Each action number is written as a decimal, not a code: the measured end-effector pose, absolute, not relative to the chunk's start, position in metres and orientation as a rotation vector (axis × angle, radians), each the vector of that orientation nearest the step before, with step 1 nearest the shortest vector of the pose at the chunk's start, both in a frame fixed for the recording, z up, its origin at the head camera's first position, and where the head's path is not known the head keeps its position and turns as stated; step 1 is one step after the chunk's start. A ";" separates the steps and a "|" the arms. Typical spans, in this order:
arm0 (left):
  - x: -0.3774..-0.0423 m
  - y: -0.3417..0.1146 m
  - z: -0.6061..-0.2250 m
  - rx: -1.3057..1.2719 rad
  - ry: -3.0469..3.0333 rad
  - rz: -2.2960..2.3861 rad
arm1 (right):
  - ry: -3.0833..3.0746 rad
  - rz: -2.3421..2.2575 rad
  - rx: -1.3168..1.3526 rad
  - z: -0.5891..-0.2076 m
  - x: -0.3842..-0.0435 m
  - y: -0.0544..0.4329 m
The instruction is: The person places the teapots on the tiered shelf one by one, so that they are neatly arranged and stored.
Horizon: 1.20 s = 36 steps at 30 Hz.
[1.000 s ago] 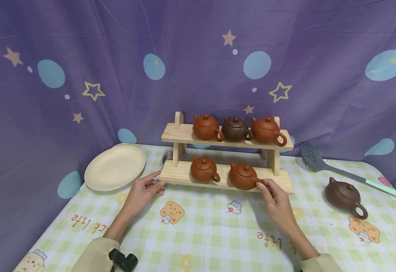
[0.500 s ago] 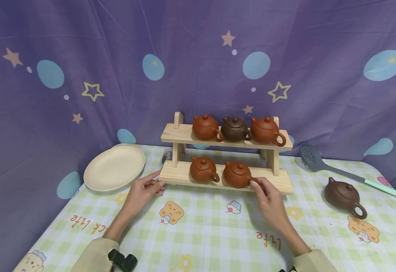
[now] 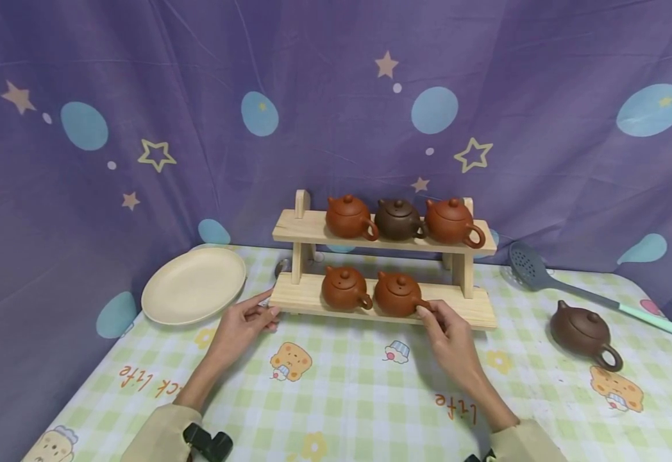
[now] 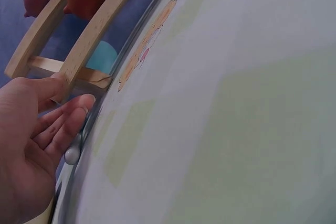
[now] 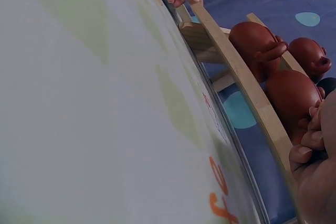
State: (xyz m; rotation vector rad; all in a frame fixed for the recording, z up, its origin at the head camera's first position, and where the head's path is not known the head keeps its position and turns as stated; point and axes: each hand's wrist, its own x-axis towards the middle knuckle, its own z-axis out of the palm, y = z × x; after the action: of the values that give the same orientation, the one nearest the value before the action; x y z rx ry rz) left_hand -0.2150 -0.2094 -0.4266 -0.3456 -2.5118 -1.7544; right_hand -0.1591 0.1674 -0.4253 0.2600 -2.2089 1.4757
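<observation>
A two-tier wooden display rack (image 3: pixel 298 292) stands mid-table. My left hand (image 3: pixel 240 333) holds the left end of its lower shelf, thumb above and fingers beneath in the left wrist view. With my right hand (image 3: pixel 451 346) I pinch the handle of a reddish-brown teapot (image 3: pixel 397 295) on that shelf; fingers partly hide the handle. Just left of it, a small gap away in the head view, sits another reddish-brown teapot (image 3: pixel 344 289). On the upper shelf a dark brown teapot (image 3: pixel 398 221) stands between a left reddish-brown teapot (image 3: pixel 347 218) and a right one (image 3: pixel 450 221).
To the rack's left lies a cream oval plate (image 3: pixel 194 285). A dark brown teapot (image 3: pixel 580 330) rests on the checked tablecloth (image 3: pixel 347 410) at right, below a slotted skimmer (image 3: pixel 535 273) with a mint handle. A metal spoon (image 3: pixel 281 267) shows partly behind the rack. A purple curtain hangs behind.
My right hand has slid the reddish-brown teapot leftward along the lower shelf, closer to its neighbour. The left hand keeps its hold on the shelf end.
</observation>
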 end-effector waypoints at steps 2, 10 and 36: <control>-0.215 -0.210 -0.427 -0.347 -2.511 -1.756 | -2.204 1.488 0.262 -0.425 -0.159 0.166; -0.216 -0.210 -0.428 -0.337 -2.523 -1.733 | -2.193 1.510 0.260 -0.426 -0.161 0.163; -0.216 -0.210 -0.427 -0.306 -2.536 -1.722 | -2.215 1.594 0.189 -0.422 -0.160 0.163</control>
State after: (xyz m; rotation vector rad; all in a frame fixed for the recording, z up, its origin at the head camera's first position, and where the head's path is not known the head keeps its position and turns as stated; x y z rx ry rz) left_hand -0.2160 -0.2098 -0.4275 -0.3059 -2.5356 -1.7224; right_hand -0.1600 0.1632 -0.4221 0.1888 -2.2152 1.5937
